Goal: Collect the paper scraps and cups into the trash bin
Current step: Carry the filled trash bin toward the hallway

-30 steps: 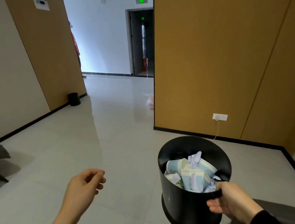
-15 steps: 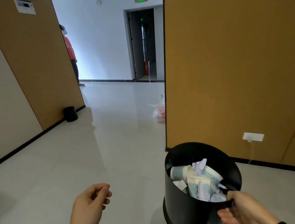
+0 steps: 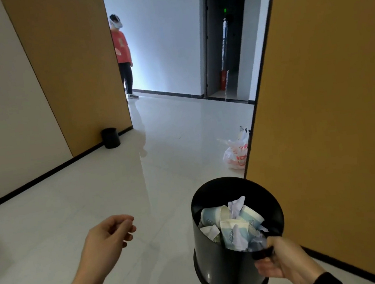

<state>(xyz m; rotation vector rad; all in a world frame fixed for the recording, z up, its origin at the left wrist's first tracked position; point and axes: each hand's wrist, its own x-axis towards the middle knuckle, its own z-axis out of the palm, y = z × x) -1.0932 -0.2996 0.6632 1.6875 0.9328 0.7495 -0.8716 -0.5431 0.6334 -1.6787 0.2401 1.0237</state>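
2 hands show: the right hand (image 3: 282,263) has its grip pinching the rim of the black trash bin (image 3: 223,269), which holds cups (image 3: 233,227) and paper scraps (image 3: 236,204); the left hand (image 3: 104,244) hangs loosely curled, empty.

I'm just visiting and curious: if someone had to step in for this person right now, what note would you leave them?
Right hand: gripping the rim of the black bin, carrying it off the floor.
Left hand: empty, loosely curled, held out in front.
In the bin: paper cups and crumpled scraps.
Done: that trash is collected.
Left: no loose cups or scraps show on the floor here. A plastic bag sits by the wall corner ahead, and a second bin stands by the left wall. Look around for anything missed, then probably set the bin down.
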